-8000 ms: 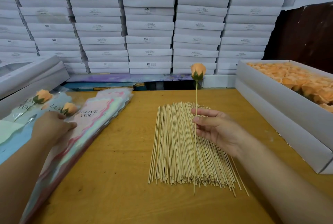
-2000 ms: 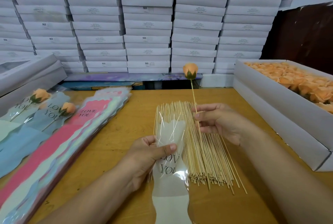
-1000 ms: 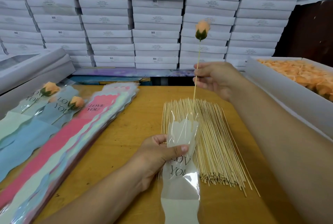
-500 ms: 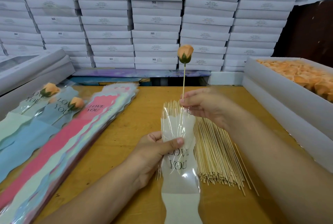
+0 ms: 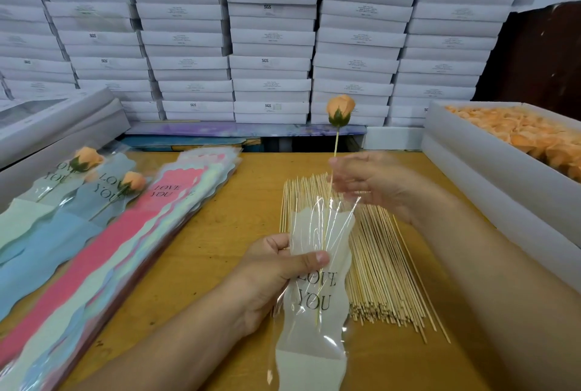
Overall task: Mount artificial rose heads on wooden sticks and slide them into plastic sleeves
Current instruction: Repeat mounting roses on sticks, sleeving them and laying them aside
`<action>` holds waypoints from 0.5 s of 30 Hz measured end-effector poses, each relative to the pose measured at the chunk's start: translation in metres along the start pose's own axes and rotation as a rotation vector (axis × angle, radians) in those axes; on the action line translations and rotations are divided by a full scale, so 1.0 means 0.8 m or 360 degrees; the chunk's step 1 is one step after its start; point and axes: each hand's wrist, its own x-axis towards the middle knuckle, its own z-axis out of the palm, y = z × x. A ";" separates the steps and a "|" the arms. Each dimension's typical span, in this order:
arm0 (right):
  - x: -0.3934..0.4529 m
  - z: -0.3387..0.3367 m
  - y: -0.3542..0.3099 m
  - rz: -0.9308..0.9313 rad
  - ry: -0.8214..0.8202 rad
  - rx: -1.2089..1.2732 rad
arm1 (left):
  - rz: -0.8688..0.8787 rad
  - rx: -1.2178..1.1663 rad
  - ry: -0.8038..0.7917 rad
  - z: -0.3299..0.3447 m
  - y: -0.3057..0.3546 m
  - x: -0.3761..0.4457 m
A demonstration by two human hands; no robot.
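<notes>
My left hand [image 5: 276, 274] grips a clear plastic sleeve [image 5: 314, 312] printed "LOVE YOU", thumb on its front, mouth pointing away from me. My right hand [image 5: 374, 183] pinches a wooden stick just below an orange rose head [image 5: 340, 109] with a green base. The stick's lower part runs down inside the sleeve; its tip shows near the "YOU" print. Beneath both hands a pile of bare wooden sticks [image 5: 383, 265] lies on the wooden table [image 5: 201, 249].
A stack of empty coloured sleeves [image 5: 125, 239] lies at left, with two sleeved roses [image 5: 85, 159] beside it. A white box of orange rose heads [image 5: 515, 129] stands at right. White cartons [image 5: 270, 32] are stacked behind the table.
My right hand has lowered the rose stick from above the sleeve mouth down into the sleeve. My left hand keeps holding the sleeve in about the same place.
</notes>
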 end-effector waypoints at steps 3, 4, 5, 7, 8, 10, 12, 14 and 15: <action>0.014 -0.013 -0.016 -0.0165 0.0301 0.0054 | 0.0001 -0.0001 -0.0026 0.000 -0.001 0.000; 0.019 -0.017 -0.021 -0.0250 0.0376 0.0020 | 0.0000 -0.0004 -0.0035 0.000 -0.001 0.000; 0.024 -0.021 -0.026 -0.0339 0.0429 -0.0054 | -0.0003 -0.0003 -0.0042 0.000 -0.001 -0.001; 0.033 -0.028 -0.032 -0.0481 0.0477 -0.0185 | -0.0007 0.0009 -0.0056 0.000 -0.001 -0.002; 0.037 -0.030 -0.033 -0.0520 0.0477 -0.0203 | -0.0003 0.0015 -0.0066 0.000 -0.002 -0.002; 0.044 -0.032 -0.035 -0.0560 0.0456 -0.0207 | 0.0004 0.0024 -0.0093 0.001 -0.001 -0.003; 0.050 -0.032 -0.035 -0.0569 0.0441 -0.0220 | -0.0005 0.0024 -0.0110 0.001 -0.001 -0.005; 0.054 -0.031 -0.033 -0.0555 0.0458 -0.0227 | -0.0010 0.0035 -0.0122 0.001 -0.001 -0.005; 0.055 -0.031 -0.032 -0.0541 0.0484 -0.0238 | -0.0011 0.0039 -0.0134 0.002 0.000 -0.006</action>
